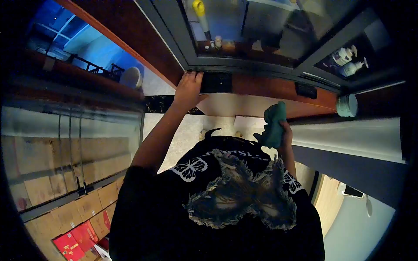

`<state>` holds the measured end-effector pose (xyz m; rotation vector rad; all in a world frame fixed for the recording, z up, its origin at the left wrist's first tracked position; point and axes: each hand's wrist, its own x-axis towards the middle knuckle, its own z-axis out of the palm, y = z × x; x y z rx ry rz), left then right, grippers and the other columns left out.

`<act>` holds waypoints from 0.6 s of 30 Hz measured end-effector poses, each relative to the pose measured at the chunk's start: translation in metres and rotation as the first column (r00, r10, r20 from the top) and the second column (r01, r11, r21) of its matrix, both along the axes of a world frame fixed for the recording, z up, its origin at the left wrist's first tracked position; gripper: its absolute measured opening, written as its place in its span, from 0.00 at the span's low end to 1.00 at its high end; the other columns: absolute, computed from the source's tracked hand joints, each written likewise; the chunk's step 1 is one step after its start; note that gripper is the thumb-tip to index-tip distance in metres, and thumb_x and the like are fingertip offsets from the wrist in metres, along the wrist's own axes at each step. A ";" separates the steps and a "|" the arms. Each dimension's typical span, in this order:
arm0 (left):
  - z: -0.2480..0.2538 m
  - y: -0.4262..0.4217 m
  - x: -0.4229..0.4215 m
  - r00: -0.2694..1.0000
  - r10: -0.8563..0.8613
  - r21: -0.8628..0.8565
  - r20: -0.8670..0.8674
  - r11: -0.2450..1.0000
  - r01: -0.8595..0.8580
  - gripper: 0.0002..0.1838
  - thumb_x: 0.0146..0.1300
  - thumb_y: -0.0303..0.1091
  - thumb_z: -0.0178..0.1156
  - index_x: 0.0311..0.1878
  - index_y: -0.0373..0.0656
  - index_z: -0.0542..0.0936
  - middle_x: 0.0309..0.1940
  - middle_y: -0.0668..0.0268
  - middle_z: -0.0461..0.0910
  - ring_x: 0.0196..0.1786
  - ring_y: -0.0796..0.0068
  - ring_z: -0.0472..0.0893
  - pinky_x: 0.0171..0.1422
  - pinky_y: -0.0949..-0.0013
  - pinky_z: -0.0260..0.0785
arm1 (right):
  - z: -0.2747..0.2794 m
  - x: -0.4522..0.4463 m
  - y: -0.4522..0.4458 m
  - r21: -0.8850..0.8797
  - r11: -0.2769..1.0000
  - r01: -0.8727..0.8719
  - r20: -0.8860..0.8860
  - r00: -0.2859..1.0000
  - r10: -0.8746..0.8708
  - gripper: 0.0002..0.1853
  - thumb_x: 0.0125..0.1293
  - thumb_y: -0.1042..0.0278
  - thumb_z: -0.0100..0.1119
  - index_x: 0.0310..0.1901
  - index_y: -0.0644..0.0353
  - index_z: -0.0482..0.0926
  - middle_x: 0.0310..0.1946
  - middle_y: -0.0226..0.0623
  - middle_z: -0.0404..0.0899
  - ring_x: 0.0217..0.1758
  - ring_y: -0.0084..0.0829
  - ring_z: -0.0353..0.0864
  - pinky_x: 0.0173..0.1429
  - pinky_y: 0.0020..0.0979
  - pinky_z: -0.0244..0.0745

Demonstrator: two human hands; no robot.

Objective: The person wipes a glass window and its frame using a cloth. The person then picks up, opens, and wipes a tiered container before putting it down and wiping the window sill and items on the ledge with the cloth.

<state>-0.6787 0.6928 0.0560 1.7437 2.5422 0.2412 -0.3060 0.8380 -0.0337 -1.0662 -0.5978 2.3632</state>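
Note:
My left hand [189, 89] rests at the left end of a reddish-brown window sill [261, 88], fingers laid on it and thumb apart. Right beside its fingers is a flat black object [216, 82] on the sill; its kind I cannot make out. My right hand [287, 134] is closed round a bunched green cloth [274, 126], held in front of my body below the sill. A second small black item [306, 90] lies farther right on the sill, near a pale green round container [347, 105].
A dark-framed window [244, 65] stands behind the sill. Beyond the glass are a yellow-handled tool [200, 13] and pump bottles [348, 61]. Cardboard boxes [87, 204] are stacked behind glass at left. A white curtain-like panel [348, 137] is at right.

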 end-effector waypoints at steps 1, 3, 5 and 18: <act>-0.003 0.002 0.000 1.000 -0.009 0.002 0.003 1.000 0.009 0.46 0.48 0.44 0.80 0.69 0.39 0.70 0.65 0.49 0.73 0.69 0.45 0.72 0.78 0.52 0.63 | 0.000 0.001 -0.001 0.002 1.000 0.009 0.003 1.000 -0.009 0.25 0.65 0.57 0.57 0.60 0.63 0.71 0.41 0.51 0.82 0.39 0.46 0.85 0.42 0.48 0.85; -0.011 0.005 -0.004 0.999 0.028 0.033 0.042 0.999 -0.029 0.46 0.46 0.44 0.81 0.68 0.40 0.71 0.62 0.51 0.75 0.67 0.46 0.74 0.76 0.51 0.65 | -0.002 0.003 -0.005 0.009 0.999 0.038 0.051 0.998 -0.039 0.23 0.66 0.58 0.56 0.59 0.60 0.72 0.42 0.50 0.81 0.39 0.46 0.86 0.40 0.48 0.85; -0.023 0.009 -0.010 1.000 -0.014 0.076 0.025 0.997 0.012 0.46 0.44 0.43 0.82 0.67 0.40 0.72 0.59 0.51 0.76 0.65 0.46 0.75 0.73 0.51 0.67 | -0.016 0.010 -0.004 -0.025 0.998 0.056 0.044 0.998 -0.055 0.23 0.66 0.58 0.56 0.59 0.59 0.72 0.42 0.50 0.81 0.39 0.46 0.86 0.39 0.47 0.85; -0.024 0.027 0.010 0.968 -0.174 0.245 0.179 0.961 0.127 0.39 0.37 0.38 0.83 0.55 0.39 0.77 0.49 0.54 0.81 0.54 0.51 0.76 0.62 0.54 0.70 | -0.036 0.041 -0.023 0.025 0.957 0.290 0.078 0.954 -0.291 0.26 0.64 0.55 0.57 0.60 0.62 0.71 0.43 0.51 0.81 0.37 0.47 0.85 0.40 0.49 0.84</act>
